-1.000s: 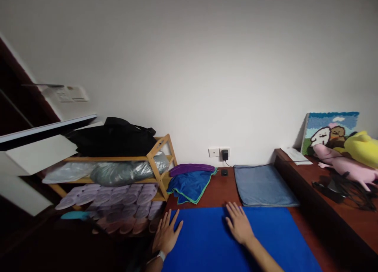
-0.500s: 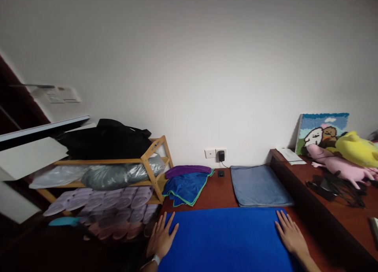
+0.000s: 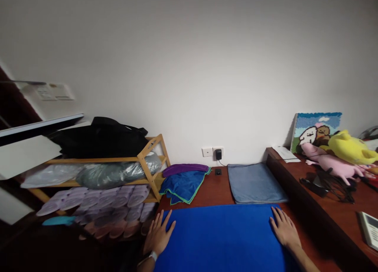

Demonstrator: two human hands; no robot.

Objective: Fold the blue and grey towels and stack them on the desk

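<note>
A bright blue cloth [image 3: 221,236] lies spread flat on the reddish-brown table [image 3: 217,191], its lower part cut off by the frame. My left hand [image 3: 158,232] rests flat at the cloth's upper left corner, fingers stretched and apart. At the opposite corner, my right hand [image 3: 285,226] lies palm down on the right edge, fingers extended. Behind the cloth, on the left, is a crumpled blue cloth with green edging [image 3: 184,186], with a purple cloth [image 3: 186,169] beside it. A folded grey-blue cloth [image 3: 255,183] lies flat at the back right.
A wooden rack [image 3: 150,173] with slippers [image 3: 109,199] and a black bag [image 3: 103,140] stands left. On the raised right-hand surface are a pink plush toy [image 3: 330,163], a yellow plush toy [image 3: 351,148], black cables [image 3: 333,185] and a picture [image 3: 317,130]. A plugged-in adapter [image 3: 218,154] sits on the wall.
The view has turned slightly to the right, so the scene sits a little further left and a white keypad device shows more at right. Both hands stay flat at the cloth's corners.
</note>
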